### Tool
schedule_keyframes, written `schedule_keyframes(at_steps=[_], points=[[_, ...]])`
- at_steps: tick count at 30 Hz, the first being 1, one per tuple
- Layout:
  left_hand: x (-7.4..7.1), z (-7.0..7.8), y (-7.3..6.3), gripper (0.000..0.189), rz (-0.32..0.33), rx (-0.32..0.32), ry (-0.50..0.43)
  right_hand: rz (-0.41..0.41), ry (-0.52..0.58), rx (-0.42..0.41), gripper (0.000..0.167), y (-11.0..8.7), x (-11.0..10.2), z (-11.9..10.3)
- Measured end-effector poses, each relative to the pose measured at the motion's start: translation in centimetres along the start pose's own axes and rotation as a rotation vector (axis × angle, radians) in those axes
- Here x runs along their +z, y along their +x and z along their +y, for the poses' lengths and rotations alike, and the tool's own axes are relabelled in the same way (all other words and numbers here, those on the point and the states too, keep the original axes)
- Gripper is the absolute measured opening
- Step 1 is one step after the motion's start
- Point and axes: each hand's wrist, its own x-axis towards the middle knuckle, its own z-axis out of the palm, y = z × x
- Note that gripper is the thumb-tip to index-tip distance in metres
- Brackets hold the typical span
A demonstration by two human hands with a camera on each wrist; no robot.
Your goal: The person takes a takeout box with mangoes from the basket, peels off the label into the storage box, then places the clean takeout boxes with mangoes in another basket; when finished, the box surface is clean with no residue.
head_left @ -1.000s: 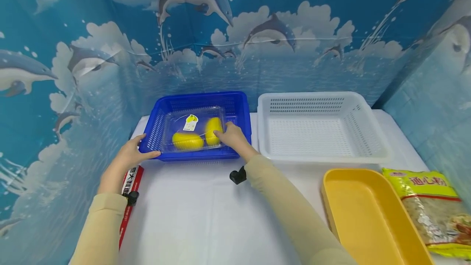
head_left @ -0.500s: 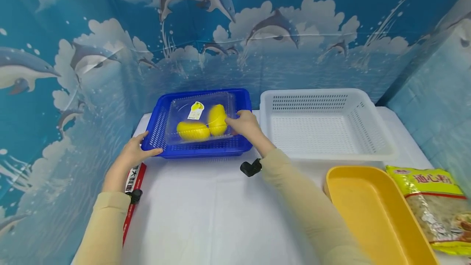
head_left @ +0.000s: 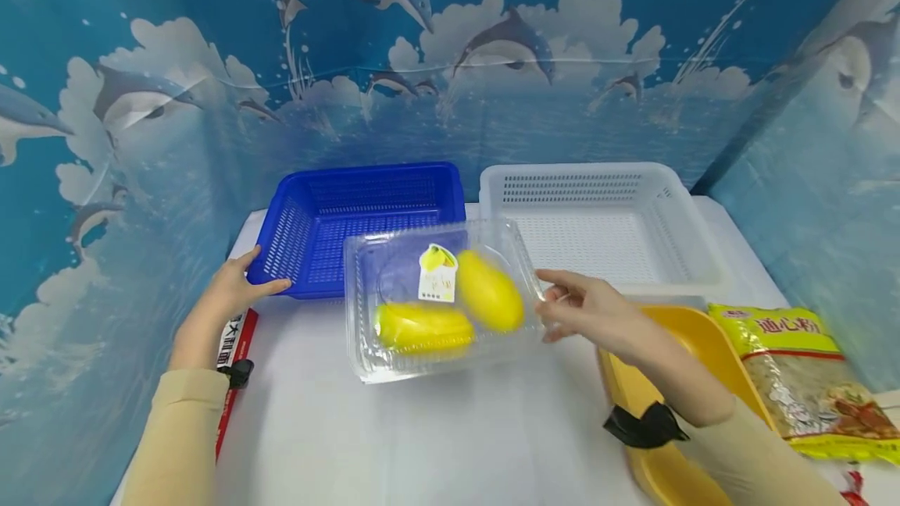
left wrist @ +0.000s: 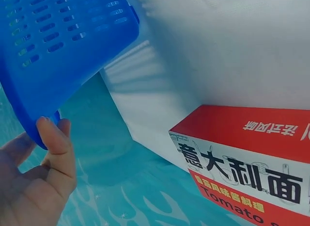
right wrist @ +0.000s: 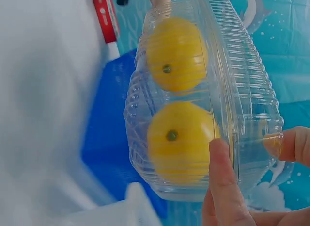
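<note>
Out of the blue basket [head_left: 319,287] now — clear box [head_left: 397,268], right hand [head_left: 598,315] pinching; left hand [head_left: 225,287] gripping rim [head_left: 270,221].

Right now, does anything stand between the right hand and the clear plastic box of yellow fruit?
Nothing visible does: the right hand grips the clear plastic box at its right end, fingers directly on the plastic. The blue basket sits beyond the box, not between them.

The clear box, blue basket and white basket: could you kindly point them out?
Clear box [head_left: 397,272]: head view, on its lid.
Blue basket [head_left: 344,222]: head view, on its floor.
White basket [head_left: 587,244]: head view, on its floor.
</note>
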Motion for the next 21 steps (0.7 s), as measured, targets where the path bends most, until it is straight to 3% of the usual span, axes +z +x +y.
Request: schedule_keyframes(at_steps=[4,9,12,17,21], points=[[-0.3,-0.1,-0.2,0.112,-0.002,0.008,0.006,-0.019,0.055,0.053,0.076,-3.2,1.1,3.4],[-0.2,-0.1,-0.2,0.112,-0.009,0.001,0.008,-0.01,0.134,0.043,0.075,-5.1,2.8,7.1],[-0.2,-0.1,-0.1,0.111,-0.012,0.0,0.005,-0.01,0.148,0.039,0.074,-5.1,3.5,8.3],[-0.3,-0.1,-0.1,0.111,-0.03,0.024,0.018,0.013,0.057,0.09,0.073,-4.2,3.9,9.2],[-0.3,0.0,0.1,0.11,-0.044,0.031,0.032,0.021,0.054,0.121,0.073,-3.7,4.1,9.6]])
